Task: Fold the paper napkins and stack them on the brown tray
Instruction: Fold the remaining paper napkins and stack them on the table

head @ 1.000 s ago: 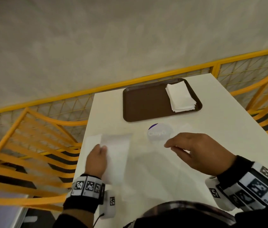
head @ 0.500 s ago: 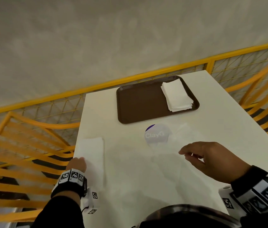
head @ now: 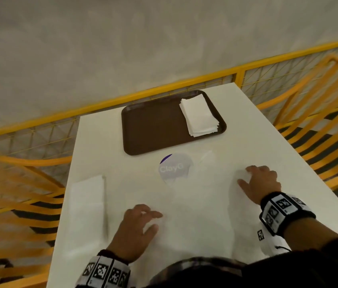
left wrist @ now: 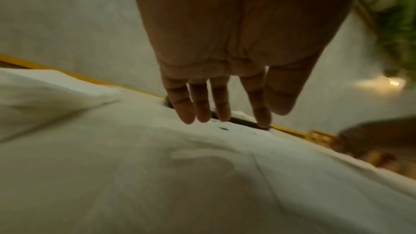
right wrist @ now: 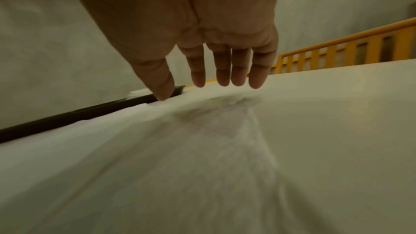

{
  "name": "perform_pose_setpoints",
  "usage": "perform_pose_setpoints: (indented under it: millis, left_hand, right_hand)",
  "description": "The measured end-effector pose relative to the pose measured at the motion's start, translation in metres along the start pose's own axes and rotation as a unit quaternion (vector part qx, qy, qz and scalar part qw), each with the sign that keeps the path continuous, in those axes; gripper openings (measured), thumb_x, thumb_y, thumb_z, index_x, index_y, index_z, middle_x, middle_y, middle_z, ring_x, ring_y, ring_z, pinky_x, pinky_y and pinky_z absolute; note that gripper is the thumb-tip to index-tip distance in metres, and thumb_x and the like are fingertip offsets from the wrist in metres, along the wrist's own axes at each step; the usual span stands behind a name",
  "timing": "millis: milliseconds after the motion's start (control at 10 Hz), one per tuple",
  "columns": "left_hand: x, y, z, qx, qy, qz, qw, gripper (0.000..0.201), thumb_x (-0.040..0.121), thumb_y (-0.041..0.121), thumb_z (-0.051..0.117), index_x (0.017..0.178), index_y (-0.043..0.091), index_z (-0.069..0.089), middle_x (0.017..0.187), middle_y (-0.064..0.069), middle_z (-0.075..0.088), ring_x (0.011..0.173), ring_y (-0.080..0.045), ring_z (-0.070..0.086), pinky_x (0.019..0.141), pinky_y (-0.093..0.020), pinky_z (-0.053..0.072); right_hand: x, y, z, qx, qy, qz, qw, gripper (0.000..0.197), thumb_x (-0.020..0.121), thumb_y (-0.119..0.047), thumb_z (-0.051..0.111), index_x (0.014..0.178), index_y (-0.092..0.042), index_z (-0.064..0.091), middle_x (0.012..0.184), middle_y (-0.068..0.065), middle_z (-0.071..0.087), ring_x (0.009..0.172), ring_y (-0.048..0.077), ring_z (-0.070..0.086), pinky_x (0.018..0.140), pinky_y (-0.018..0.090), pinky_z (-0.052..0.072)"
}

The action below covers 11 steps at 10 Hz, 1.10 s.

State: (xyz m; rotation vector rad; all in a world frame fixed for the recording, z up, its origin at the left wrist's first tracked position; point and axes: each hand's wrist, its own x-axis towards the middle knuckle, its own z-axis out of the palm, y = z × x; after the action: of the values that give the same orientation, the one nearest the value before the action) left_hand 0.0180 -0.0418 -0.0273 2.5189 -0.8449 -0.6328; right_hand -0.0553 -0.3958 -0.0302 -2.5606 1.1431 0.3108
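While spread on napkin point(head: 195, 204): both hands.

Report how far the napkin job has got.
Done: a stack of folded napkins sits at the right end of the brown tray. In hand: an open napkin is spread on the table; the left hand and right hand lie on it with no grip closed. Left: fold and stack it, then the pile at the table's left edge.
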Motion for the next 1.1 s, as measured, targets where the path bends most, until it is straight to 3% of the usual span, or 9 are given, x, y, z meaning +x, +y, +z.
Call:
perform_pose_setpoints:
  millis: [100,300,400,600,700,800,900,1000,1100]
  left_hand:
    - [0.002,0.011,0.028,0.043,-0.075,0.093,0.992,0.038,0.077,0.060,0.027,0.110,0.077,0.031,0.148,0.015,0.026,0.137,-0.011,0.022,0.111,-0.025,0.018]
    - [0.002,0.016,0.041,0.142,-0.064,0.088,0.984,0.058,0.071,0.059,0.026,0.110,0.084,-0.009,0.153,0.007,0.028,0.139,-0.017,0.032,0.100,-0.033,0.046]
    - [-0.001,0.010,0.048,0.098,-0.090,0.012,0.991,0.082,0.064,0.054,0.041,0.134,0.063,0.000,0.122,0.006,0.065,0.104,-0.016,0.067,0.067,-0.017,0.056]
    - [-0.011,0.006,0.048,0.085,-0.023,0.086,0.992,0.053,0.065,0.060,0.023,0.100,0.089,-0.005,0.149,0.019,-0.002,0.139,-0.004,-0.002,0.109,-0.021,0.029]
    - [-0.009,0.004,0.054,0.086,-0.093,0.010,0.992,0.078,0.064,0.056,0.039,0.130,0.068,0.001,0.134,0.010,0.054,0.117,-0.010,0.059,0.080,-0.011,0.050]
    - [-0.006,0.010,0.044,0.092,-0.079,0.013,0.993,0.064,0.066,0.058,0.038,0.121,0.076,0.011,0.143,0.009,0.044,0.129,-0.015,0.048,0.092,-0.023,0.050]
    - [-0.003,0.020,0.036,0.128,-0.064,0.024,0.989,0.063,0.059,0.074,0.019,0.121,0.069,0.027,0.153,0.018,0.013,0.144,-0.011,0.010,0.114,-0.031,0.025]
    - [0.009,0.049,0.015,0.057,-0.063,0.009,0.996,0.103,0.046,0.099,0.012,0.129,0.047,0.043,0.136,0.025,0.029,0.132,-0.003,0.023,0.112,-0.026,0.025]
    - [0.021,0.077,-0.006,-0.140,-0.096,0.011,0.985,0.089,0.045,0.102,0.022,0.104,0.045,0.057,0.120,0.025,0.055,0.114,0.007,0.049,0.103,-0.022,0.038]
  right_hand:
    - [0.019,0.009,-0.002,0.020,-0.027,0.043,0.999,0.074,0.082,-0.053,0.062,0.141,-0.019,0.033,0.140,0.012,0.038,0.128,0.034,0.036,0.101,0.048,0.040]
    - [0.027,0.008,-0.004,0.014,-0.090,-0.029,0.995,0.031,0.089,-0.036,0.060,0.114,-0.016,0.057,0.124,0.006,0.058,0.116,0.025,0.054,0.094,0.030,0.043]
    - [0.027,0.006,-0.007,0.016,-0.089,-0.047,0.995,0.010,0.089,-0.030,0.060,0.088,-0.022,0.053,0.109,0.004,0.062,0.100,0.022,0.056,0.085,0.029,0.044]
    - [0.033,0.020,-0.031,0.192,-0.002,-0.019,0.981,0.023,0.085,-0.019,0.064,0.070,-0.019,0.046,0.073,-0.003,0.049,0.084,0.024,0.051,0.073,0.028,0.035]
    - [0.030,0.021,-0.050,0.220,0.052,-0.068,0.972,0.014,0.082,-0.012,0.065,0.076,-0.018,0.054,0.077,-0.002,0.055,0.081,0.021,0.052,0.068,0.025,0.035]
    - [0.019,0.008,-0.078,0.195,0.091,-0.189,0.958,0.013,0.083,-0.012,0.067,0.091,-0.019,0.059,0.078,-0.012,0.053,0.068,0.002,0.046,0.059,0.007,0.031]
    - [-0.004,-0.014,-0.112,0.188,0.117,-0.300,0.928,0.020,0.083,-0.013,0.069,0.100,-0.022,0.062,0.082,-0.016,0.054,0.064,-0.008,0.048,0.062,0.000,0.035]
    - [-0.027,-0.032,-0.145,0.258,0.113,-0.338,0.898,0.023,0.082,-0.017,0.069,0.098,-0.031,0.061,0.084,-0.016,0.063,0.070,-0.001,0.060,0.064,0.007,0.044]
    - [-0.051,-0.046,-0.169,0.417,0.073,-0.340,0.840,0.025,0.081,-0.013,0.070,0.096,-0.031,0.063,0.090,-0.005,0.072,0.075,0.029,0.067,0.071,0.039,0.057]
